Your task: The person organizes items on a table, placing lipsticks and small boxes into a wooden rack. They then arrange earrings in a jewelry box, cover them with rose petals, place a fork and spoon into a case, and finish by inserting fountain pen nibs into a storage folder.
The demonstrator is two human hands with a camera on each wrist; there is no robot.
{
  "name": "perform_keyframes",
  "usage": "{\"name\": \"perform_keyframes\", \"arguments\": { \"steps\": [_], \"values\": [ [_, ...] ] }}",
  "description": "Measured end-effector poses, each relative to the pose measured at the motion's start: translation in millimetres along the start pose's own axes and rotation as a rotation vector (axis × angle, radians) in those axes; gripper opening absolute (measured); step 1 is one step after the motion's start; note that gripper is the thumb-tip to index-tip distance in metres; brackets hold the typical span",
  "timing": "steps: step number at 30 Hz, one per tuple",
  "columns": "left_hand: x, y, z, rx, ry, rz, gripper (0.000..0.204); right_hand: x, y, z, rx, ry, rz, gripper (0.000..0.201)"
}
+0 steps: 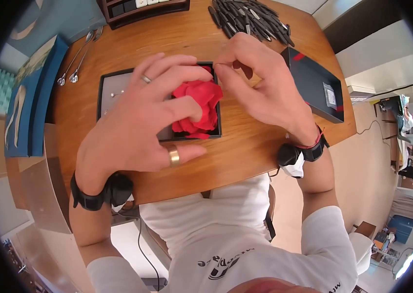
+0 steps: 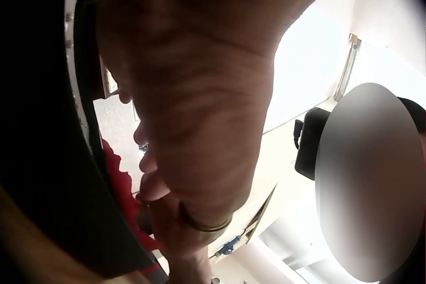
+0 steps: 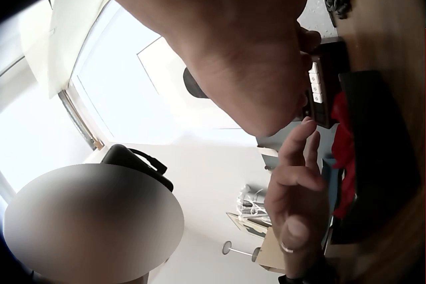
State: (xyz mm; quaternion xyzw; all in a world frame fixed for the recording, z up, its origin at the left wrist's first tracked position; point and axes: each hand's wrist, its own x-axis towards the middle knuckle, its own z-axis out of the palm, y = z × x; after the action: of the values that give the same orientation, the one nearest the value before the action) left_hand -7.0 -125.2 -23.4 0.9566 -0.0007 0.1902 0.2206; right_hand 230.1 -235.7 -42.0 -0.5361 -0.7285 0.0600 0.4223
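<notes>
A black-edged box (image 1: 220, 128) lies on the table with red petals (image 1: 201, 95) in its right part and a pale grey insert at its left. My left hand (image 1: 138, 112) is spread over it, fingers apart, fingertips at the petals and thumb extended past the front edge. At the box's back right corner is my right hand (image 1: 270, 83), its thumb and index fingertips close together; whether they pinch anything cannot be told. The right wrist view shows the petals (image 3: 343, 151) beside a dark box wall, with my left hand (image 3: 299, 197) near them.
An empty-looking black box (image 1: 314, 88) with a small packet stands at the right. Black pens (image 1: 253, 19) are heaped at the back. A dark wooden rack (image 1: 143, 12) is behind, two spoon-like utensils (image 1: 82, 53) lie back left, and a blue bag (image 1: 35, 97) stands left.
</notes>
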Motion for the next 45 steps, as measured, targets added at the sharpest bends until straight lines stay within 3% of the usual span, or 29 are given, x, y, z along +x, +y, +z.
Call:
{"name": "perform_keyframes", "arguments": {
  "steps": [3, 10, 12, 14, 16, 18, 21, 23, 25, 28, 31, 36, 39, 43, 45],
  "values": [
    [-4, -1, 5, 0.002, -0.035, 0.025, 0.024, 1, 3, 3, 0.015, 0.018, -0.006, 0.003],
    [-3, -1, 5, 0.125, 0.1, 0.036, 0.018, 2, 11, 1, -0.03, 0.096, 0.061, 0.007],
    [2, 1, 8, 0.206, 0.133, 0.077, 0.021, 3, 12, 0, -0.022, 0.163, 0.064, 0.007],
    [0, 3, 8, 0.15, 0.132, -0.073, 0.03, 5, 9, -4, -0.01, 0.251, 0.117, 0.006],
    [-1, -2, 5, 0.145, 0.125, -0.067, 0.04, 6, 15, -12, -0.03, 0.332, 0.082, 0.009],
    [-3, -3, 4, 0.053, 0.15, -0.1, 0.043, 6, 15, -30, -0.036, 0.593, 0.215, 0.013],
    [-6, -4, 10, 0.143, 0.142, -0.105, 0.045, -18, 13, -89, -0.443, 0.413, 0.405, 0.028],
    [-9, -9, 12, 0.144, 0.166, -0.091, 0.044, -44, 19, -127, -0.692, 0.084, 0.54, 0.036],
    [-11, -13, 13, 0.15, 0.19, -0.08, 0.044, -62, 24, -154, -0.894, -0.248, 0.866, 0.039],
    [-9, -11, 11, 0.103, 0.22, -0.078, 0.039, -86, 24, -157, -1.13, -0.377, 0.972, 0.038],
    [-4, -10, 9, 0.086, 0.247, -0.074, 0.033, -111, 43, -156, -1.194, -0.384, 0.918, 0.036],
    [-4, -15, 12, 0.062, 0.355, -0.063, 0.02, -105, 44, -152, -1.213, -0.431, 0.865, 0.025],
    [-3, -14, 11, 0.033, 0.428, -0.057, 0.015, -84, 23, -146, -0.971, -0.225, 0.827, 0.022],
    [-3, -19, 12, 0.039, 0.439, -0.035, 0.012, -36, -55, -111, -0.62, -0.166, 0.738, 0.023],
    [-3, -21, 11, 0.045, 0.466, 0.004, 0.008, -21, -76, -85, -0.293, -0.133, 0.591, 0.026]
  ]
}}
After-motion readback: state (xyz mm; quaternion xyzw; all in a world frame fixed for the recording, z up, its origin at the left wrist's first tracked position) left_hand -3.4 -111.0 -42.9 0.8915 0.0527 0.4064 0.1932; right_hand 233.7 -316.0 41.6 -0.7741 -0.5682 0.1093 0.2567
